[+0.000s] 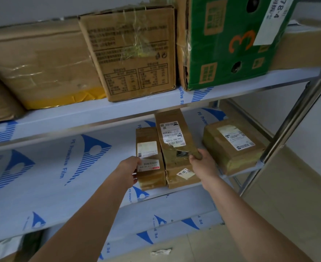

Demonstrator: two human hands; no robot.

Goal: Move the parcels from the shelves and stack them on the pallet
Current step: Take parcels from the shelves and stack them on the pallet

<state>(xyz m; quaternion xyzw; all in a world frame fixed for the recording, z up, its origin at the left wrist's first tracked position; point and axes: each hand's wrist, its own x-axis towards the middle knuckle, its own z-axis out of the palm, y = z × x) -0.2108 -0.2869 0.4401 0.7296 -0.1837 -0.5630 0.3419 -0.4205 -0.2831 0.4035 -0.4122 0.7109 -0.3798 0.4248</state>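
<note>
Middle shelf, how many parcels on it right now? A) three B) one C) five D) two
A: three brown parcels sit on the middle shelf: the small parcel that the left hand touches, the taller parcel right beside it that the right hand grips, and a separate parcel standing apart near the shelf's right end.

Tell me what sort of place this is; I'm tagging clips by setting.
Probably a parcel storeroom or small warehouse: metal shelving still in protective film, taped cardboard boxes above, labelled parcels on the middle shelf.
</note>
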